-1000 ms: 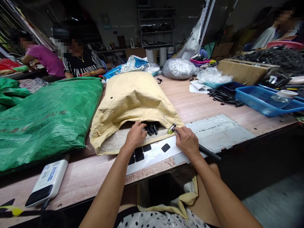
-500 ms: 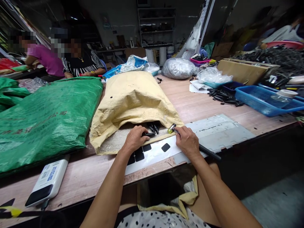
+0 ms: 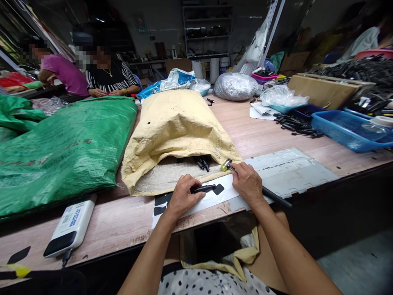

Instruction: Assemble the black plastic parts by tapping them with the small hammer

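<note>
On the near side of the cream woven sack, the left hand has its grip closed on a slender black plastic piece; hold it steady. The right hand's grip wraps a black-handled, silver-and-yellow-headed hammer, beside the sack's right front corner.

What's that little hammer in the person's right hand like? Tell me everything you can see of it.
The hammer has a shiny, metal-looking cylindrical head with a yellowish end, a thin dark shaft and a thicker black grip. It slants through the right hand, which hides its middle. The head is near the right end of the opening of the yellow sack; whether they touch is unclear. The grip pokes out on the hand's other side.
</note>
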A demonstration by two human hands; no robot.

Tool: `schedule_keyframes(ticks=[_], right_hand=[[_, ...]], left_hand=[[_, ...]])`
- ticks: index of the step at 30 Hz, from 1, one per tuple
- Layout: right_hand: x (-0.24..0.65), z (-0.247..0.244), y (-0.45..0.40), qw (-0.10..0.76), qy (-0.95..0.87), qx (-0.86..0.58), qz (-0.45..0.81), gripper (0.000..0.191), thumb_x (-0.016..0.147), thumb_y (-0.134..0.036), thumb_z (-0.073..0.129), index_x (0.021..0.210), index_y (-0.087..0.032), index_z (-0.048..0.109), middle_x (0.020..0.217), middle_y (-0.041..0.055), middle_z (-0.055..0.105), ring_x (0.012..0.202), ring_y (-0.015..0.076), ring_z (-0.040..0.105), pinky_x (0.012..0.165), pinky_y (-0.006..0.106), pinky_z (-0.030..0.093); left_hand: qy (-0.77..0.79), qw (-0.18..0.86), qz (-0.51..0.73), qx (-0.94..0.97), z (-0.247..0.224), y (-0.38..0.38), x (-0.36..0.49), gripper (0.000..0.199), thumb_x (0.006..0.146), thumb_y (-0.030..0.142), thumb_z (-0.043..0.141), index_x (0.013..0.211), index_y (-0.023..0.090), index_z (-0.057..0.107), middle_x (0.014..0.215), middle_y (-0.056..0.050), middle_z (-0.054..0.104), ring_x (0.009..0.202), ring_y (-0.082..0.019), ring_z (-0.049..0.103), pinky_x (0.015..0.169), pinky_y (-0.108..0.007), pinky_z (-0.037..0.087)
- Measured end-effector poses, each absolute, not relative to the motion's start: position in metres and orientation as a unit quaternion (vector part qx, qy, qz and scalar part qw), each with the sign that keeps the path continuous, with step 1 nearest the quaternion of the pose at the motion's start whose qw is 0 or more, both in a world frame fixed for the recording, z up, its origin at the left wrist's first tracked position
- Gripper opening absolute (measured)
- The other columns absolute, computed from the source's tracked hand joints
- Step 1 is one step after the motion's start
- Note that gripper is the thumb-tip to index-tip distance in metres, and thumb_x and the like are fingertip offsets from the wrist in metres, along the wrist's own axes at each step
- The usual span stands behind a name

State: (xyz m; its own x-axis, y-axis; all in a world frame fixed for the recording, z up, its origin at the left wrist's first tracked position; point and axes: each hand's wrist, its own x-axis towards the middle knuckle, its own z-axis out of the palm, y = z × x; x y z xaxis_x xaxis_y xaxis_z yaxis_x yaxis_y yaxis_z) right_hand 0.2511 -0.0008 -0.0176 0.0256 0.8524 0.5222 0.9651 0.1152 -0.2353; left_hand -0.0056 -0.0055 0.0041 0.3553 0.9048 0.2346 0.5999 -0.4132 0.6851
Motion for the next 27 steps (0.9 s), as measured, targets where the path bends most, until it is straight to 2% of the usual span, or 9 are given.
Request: schedule_keyframes(ticks=[5,8,11,13,18,23,27], right_hand=[[0.252,-0.01,-0.003,0.297,-0.696,-0.648,-0.083,0.029,0.091,-0.014,0.054,0.115,-0.021,0.07,0.1,0.0069,0.071,0.095,0.0233,0.06,0.083,0.033,0.044],[0.245,0.002,-0.015,0.359,-0.69,-0.626,-0.052,0.03,0.092,-0.015,0.053,0.117,-0.02,0.069,0.105,0.008,0.072,0.1,0.024,0.063,0.089,0.036,0.048],[0.228,0.015,-0.034,0.437,-0.688,-0.577,0.047,0.028,0.094,-0.019,0.055,0.117,-0.021,0.07,0.111,0.0071,0.073,0.104,0.0224,0.066,0.092,0.035,0.051],[0.214,0.02,-0.045,0.457,-0.694,-0.544,0.119,0.026,0.094,-0.02,0.055,0.116,-0.021,0.07,0.11,0.0061,0.074,0.103,0.0205,0.068,0.091,0.033,0.053],[0.191,0.02,-0.059,0.44,-0.71,-0.519,0.18,0.029,0.095,-0.018,0.052,0.119,-0.022,0.07,0.108,0.0066,0.075,0.101,0.0206,0.069,0.09,0.035,0.054],[0.185,0.019,-0.061,0.436,-0.729,-0.508,0.143,0.03,0.097,-0.017,0.05,0.122,-0.021,0.068,0.107,0.0075,0.073,0.1,0.0206,0.068,0.089,0.035,0.054],[0.18,0.013,-0.063,0.43,-0.743,-0.498,0.116,0.033,0.099,-0.016,0.048,0.126,-0.021,0.065,0.107,0.0082,0.072,0.101,0.0203,0.067,0.09,0.035,0.053]], left_hand=[[0.48,0.242,0.299,0.788,0.0,-0.003,-0.005,0.013,0.079,0.022,0.079,0.091,0.02,0.076,0.084,-0.003,0.067,0.088,-0.022,0.057,0.084,-0.036,0.043],[0.481,0.238,0.3,0.789,0.0,-0.004,-0.004,0.012,0.082,0.024,0.077,0.093,0.02,0.076,0.083,-0.003,0.066,0.088,-0.022,0.056,0.084,-0.036,0.042],[0.476,0.241,0.312,0.786,0.0,-0.005,-0.003,0.014,0.08,0.018,0.076,0.095,0.02,0.076,0.085,-0.003,0.067,0.088,-0.022,0.056,0.085,-0.035,0.043],[0.473,0.247,0.324,0.781,0.001,-0.006,-0.004,0.017,0.079,0.015,0.075,0.095,0.02,0.075,0.086,-0.003,0.067,0.088,-0.021,0.056,0.084,-0.035,0.043],[0.468,0.261,0.335,0.775,0.0,-0.006,-0.005,0.016,0.08,0.016,0.075,0.095,0.02,0.074,0.086,-0.002,0.066,0.089,-0.021,0.055,0.084,-0.035,0.043],[0.47,0.265,0.328,0.775,-0.001,-0.005,-0.006,0.018,0.083,0.018,0.073,0.1,0.022,0.077,0.085,-0.003,0.063,0.091,-0.022,0.054,0.085,-0.035,0.042],[0.47,0.268,0.322,0.777,0.0,-0.005,-0.006,0.009,0.085,0.019,0.071,0.091,0.022,0.077,0.083,-0.003,0.061,0.089,-0.022,0.053,0.084,-0.035,0.042]])
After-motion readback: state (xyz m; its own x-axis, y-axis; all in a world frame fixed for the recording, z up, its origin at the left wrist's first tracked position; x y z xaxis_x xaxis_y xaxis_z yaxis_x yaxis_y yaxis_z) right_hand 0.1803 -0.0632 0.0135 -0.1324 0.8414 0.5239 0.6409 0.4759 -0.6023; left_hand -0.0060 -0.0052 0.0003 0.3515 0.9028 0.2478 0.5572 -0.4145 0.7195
